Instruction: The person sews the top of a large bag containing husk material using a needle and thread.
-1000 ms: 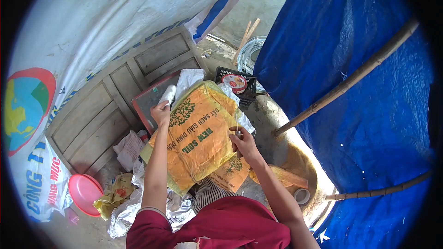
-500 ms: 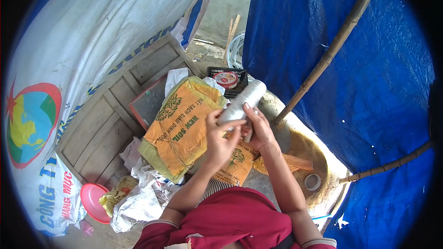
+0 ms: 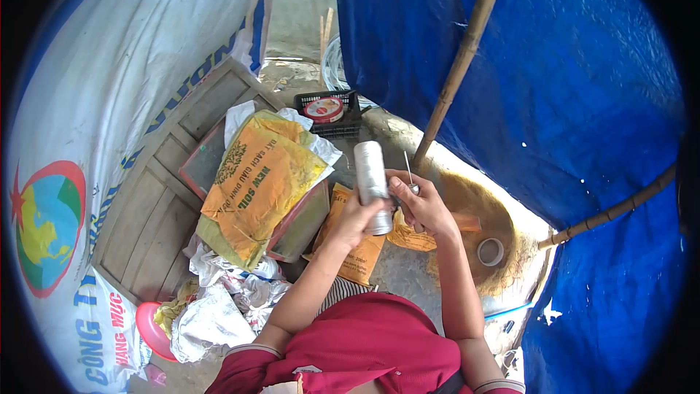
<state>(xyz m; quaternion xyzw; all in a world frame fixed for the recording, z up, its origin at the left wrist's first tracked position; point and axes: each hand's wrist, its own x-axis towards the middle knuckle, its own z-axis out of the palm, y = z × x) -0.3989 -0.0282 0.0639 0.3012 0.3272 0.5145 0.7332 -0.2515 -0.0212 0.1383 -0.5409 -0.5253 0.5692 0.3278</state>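
My left hand [image 3: 352, 220] is wrapped round the lower part of a shiny whitish roll [image 3: 371, 169], which stands nearly upright. Whether film or thread is wound on it, I cannot make out. Just to the right, my right hand [image 3: 429, 208] is closed on a tool with a thin metal shaft [image 3: 407, 162] pointing up; the fingers hide most of its handle. Beneath the hands lie an orange printed bag [image 3: 359, 259] and another orange packet [image 3: 408, 233].
Orange and yellow "NEW SOIL" sacks [image 3: 251, 182] lie against a wooden panel [image 3: 157, 211]. Behind them is a black crate [image 3: 339, 130] with a round red-lidded tub [image 3: 323, 109]. A bamboo pole [image 3: 463, 58] slants before a blue tarp [image 3: 583, 102]. A tape roll [image 3: 490, 252] lies right.
The roll has swung from a slant between both hands to nearly upright in my left hand. My right hand has come away from it, and the metal shaft now shows. The view has shifted right.
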